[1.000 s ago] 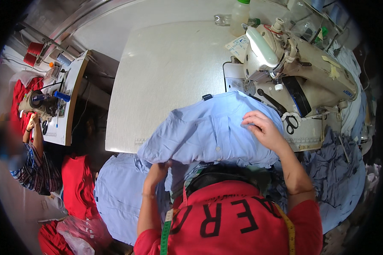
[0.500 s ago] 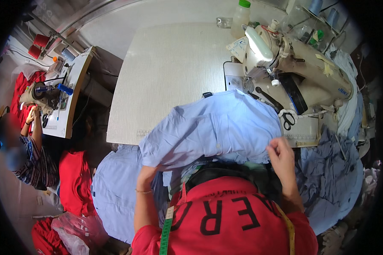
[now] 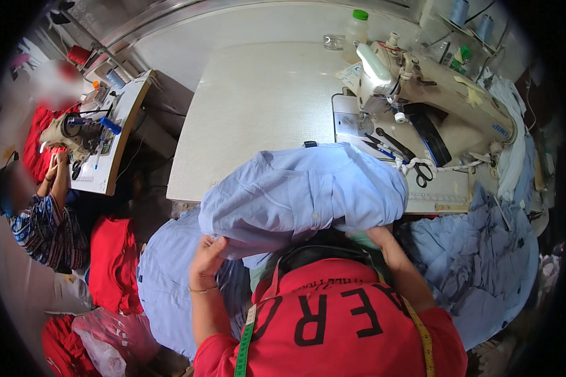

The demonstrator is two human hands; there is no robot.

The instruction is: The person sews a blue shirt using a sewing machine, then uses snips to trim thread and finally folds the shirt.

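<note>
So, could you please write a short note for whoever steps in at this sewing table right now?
Left hand: grips the lower left edge of the light blue shirt, at the front edge of the table.
Right hand: tucked under the shirt's right edge; its grip is mostly hidden.
The shirt is bunched on the table in front of the sewing machine, not under the needle. Scissors lie beside the machine.
More blue cloth hangs at the right and lower left.
Done: shirt is up on the table. Left: spreading it out; no sewing on it shows.
</note>
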